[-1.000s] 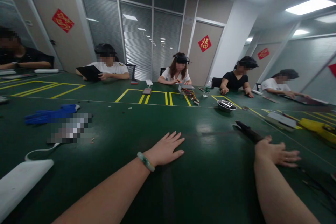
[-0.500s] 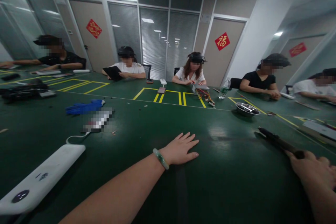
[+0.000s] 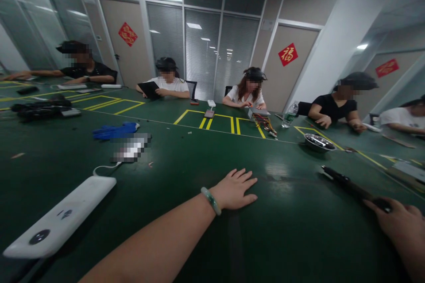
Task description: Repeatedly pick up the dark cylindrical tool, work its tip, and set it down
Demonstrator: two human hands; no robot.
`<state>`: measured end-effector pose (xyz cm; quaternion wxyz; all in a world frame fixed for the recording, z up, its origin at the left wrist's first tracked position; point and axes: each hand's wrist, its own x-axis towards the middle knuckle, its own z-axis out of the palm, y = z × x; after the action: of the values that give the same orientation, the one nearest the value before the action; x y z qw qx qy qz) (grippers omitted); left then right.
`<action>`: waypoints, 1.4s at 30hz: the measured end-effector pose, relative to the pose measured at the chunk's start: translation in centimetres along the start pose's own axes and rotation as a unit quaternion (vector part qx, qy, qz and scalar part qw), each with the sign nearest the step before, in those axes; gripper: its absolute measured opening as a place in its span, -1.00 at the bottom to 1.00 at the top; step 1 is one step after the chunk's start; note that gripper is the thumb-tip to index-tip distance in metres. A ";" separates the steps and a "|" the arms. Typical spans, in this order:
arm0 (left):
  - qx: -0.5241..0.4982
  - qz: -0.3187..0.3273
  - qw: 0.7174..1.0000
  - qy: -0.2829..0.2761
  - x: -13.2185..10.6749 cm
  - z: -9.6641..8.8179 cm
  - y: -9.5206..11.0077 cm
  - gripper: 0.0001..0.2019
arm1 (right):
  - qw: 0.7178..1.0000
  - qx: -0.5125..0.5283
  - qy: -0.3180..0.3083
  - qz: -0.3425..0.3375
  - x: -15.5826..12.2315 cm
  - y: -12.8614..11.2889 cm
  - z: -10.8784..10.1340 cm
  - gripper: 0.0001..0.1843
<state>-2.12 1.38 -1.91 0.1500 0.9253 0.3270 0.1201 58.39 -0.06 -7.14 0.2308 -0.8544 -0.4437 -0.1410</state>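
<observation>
My left hand (image 3: 235, 190) lies flat on the dark green tabletop (image 3: 186, 163), palm down with fingers spread and nothing in it. A green and white bangle (image 3: 210, 200) sits on that wrist. At the right edge, my right hand (image 3: 400, 221) is closed around the rear end of a long black electric screwdriver (image 3: 355, 188). Its narrow tip points away and to the left, towards the middle of the table. Some of the right hand's fingers are hidden behind the handle.
Left are a white power bank (image 3: 63, 216) cabled to a blurred-out device (image 3: 133, 148), blue gloves (image 3: 116, 131) and black cables (image 3: 41, 108). A metal bowl (image 3: 319, 142), water bottle (image 3: 291, 115) and metal box with coloured wires (image 3: 260, 116) stand farther off. Several people sit opposite.
The view has turned slightly left. The screwdriver's tip has swung a little left in my right hand; my left hand stays flat. A person in black opposite has parted their hands.
</observation>
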 end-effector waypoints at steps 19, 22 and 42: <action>0.102 0.012 0.975 0.195 0.8 -0.7 1.8 -0.38 | 0.936 0.091 -0.103 -0.324 -20.2 -35.2 -4.0 -0.60; 0.091 -0.029 0.972 0.215 0.7 -1.0 1.4 -0.43 | 0.921 0.123 -0.131 -0.346 -22.3 -38.4 -4.1 -0.50; 0.103 -0.079 0.983 0.128 1.1 -1.4 -0.2 -0.57 | 0.901 -0.053 -0.310 -0.299 -17.7 -30.7 -9.7 -0.87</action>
<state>-1.87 2.51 -0.55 0.0195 0.8842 0.4258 0.1908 22.74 -2.01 1.51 -0.0178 -0.6929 -0.7193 0.0455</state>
